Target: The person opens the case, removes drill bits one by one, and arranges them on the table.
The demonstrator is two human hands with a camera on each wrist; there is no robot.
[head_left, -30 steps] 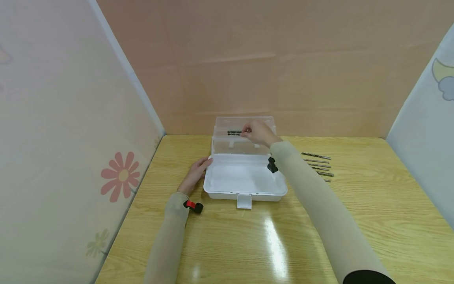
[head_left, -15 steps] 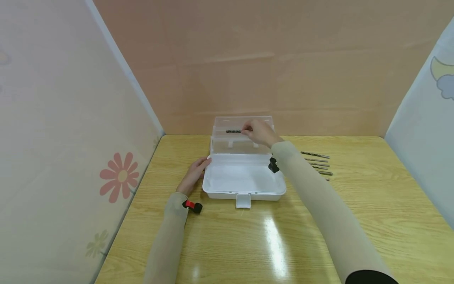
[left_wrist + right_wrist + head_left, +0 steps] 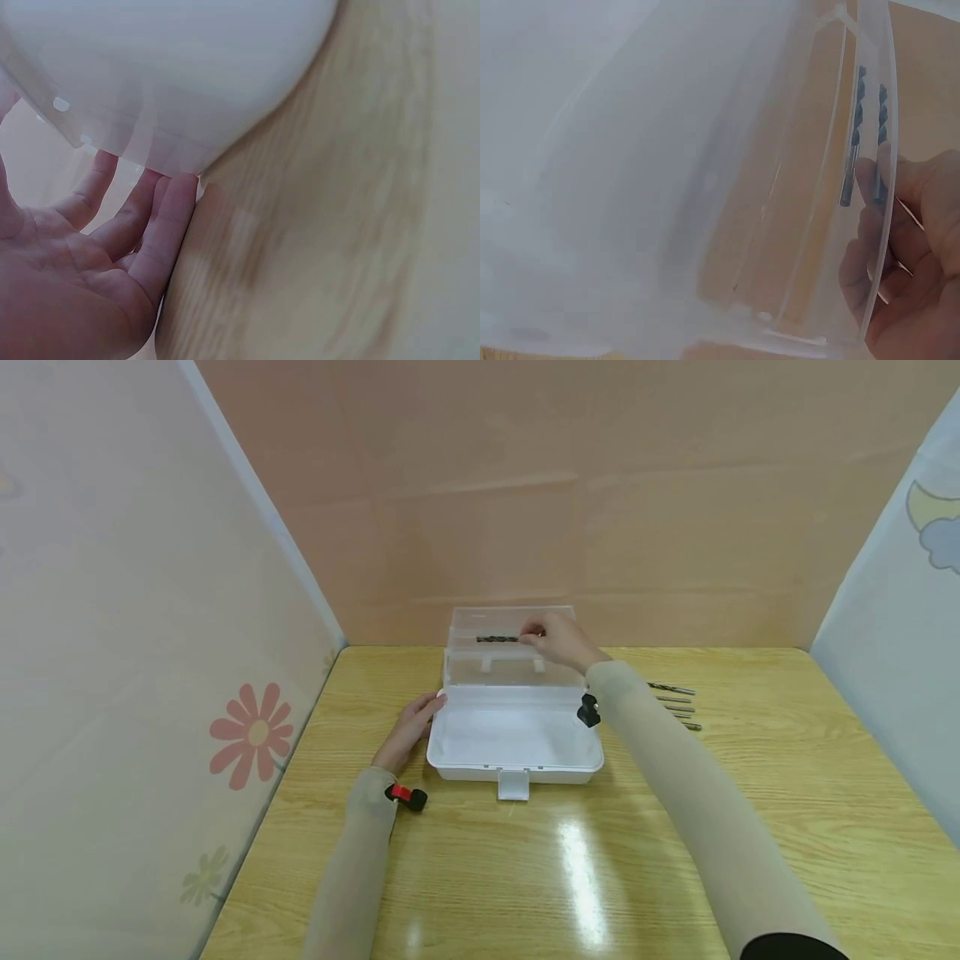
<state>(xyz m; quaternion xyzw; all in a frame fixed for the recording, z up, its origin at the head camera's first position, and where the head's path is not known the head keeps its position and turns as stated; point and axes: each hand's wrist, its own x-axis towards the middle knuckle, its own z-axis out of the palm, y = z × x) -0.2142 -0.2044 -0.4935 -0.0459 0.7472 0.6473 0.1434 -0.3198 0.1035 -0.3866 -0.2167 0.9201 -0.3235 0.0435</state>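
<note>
A dark twist drill bit (image 3: 497, 638) lies level along the upper part of the clear raised lid (image 3: 480, 660) of a white plastic case (image 3: 514, 739), and the right hand (image 3: 558, 639) is at its right end, fingertips (image 3: 870, 176) against the shank. The right wrist view shows what the head view does not: there are two bits (image 3: 853, 135) side by side behind the lid's clear rim, and the fingers are seen partly through that plastic; whether they pinch a bit or merely touch it cannot be told. The left hand (image 3: 411, 727) rests flat on the counter (image 3: 480, 877), fingers relaxed and straight, their tips (image 3: 176, 199) against the rounded left corner of the case, holding nothing. The left wrist view is close and blurred, showing only that corner, the palm and wood grain. The case sits open near the back of the counter with its latch tab (image 3: 513, 785) hanging toward the person. More loose drill bits (image 3: 675, 702) lie in a row to the right of the case, partly hidden by the right sleeve (image 3: 675, 793). Small black wrist devices (image 3: 405, 796) are strapped on both forearms, the left one with a red part. No writing or brand can be read on anything. Panels printed with a flower (image 3: 251, 735) and a moon (image 3: 930, 518) stand at either side.
</note>
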